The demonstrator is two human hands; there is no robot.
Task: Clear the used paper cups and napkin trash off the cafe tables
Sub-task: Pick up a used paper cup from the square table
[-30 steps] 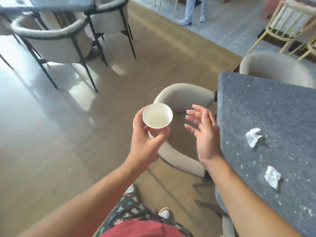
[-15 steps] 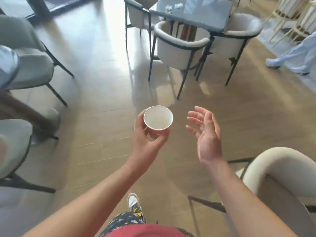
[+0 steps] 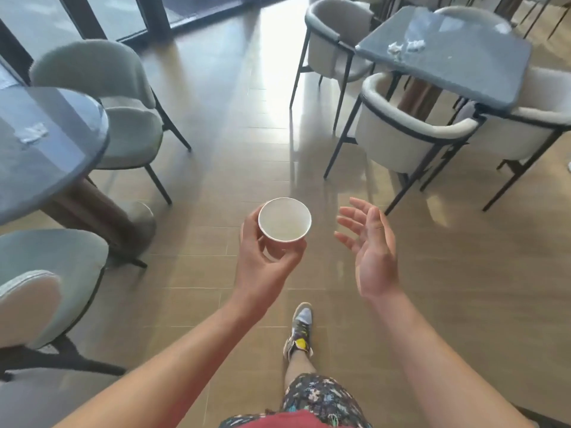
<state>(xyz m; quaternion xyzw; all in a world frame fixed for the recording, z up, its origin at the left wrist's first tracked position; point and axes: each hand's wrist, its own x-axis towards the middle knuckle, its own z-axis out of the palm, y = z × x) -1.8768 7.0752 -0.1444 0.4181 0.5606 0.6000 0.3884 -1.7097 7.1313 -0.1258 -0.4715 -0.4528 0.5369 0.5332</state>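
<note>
Head view. Item: paper cup (image 3: 284,220) — white, small, upright, seemingly empty, held above the floor at mid-frame. Handling, by judgement: light, thin-walled, easily crushed; best taken gently around the lower wall. Left hand (image 3: 262,267): fingers and thumb curled round the cup's base. Right hand (image 3: 370,251): just beside, fingers spread and loose, holding nothing. Crumpled napkins (image 3: 406,47) lie on the square table (image 3: 463,72) — well apart.
</note>
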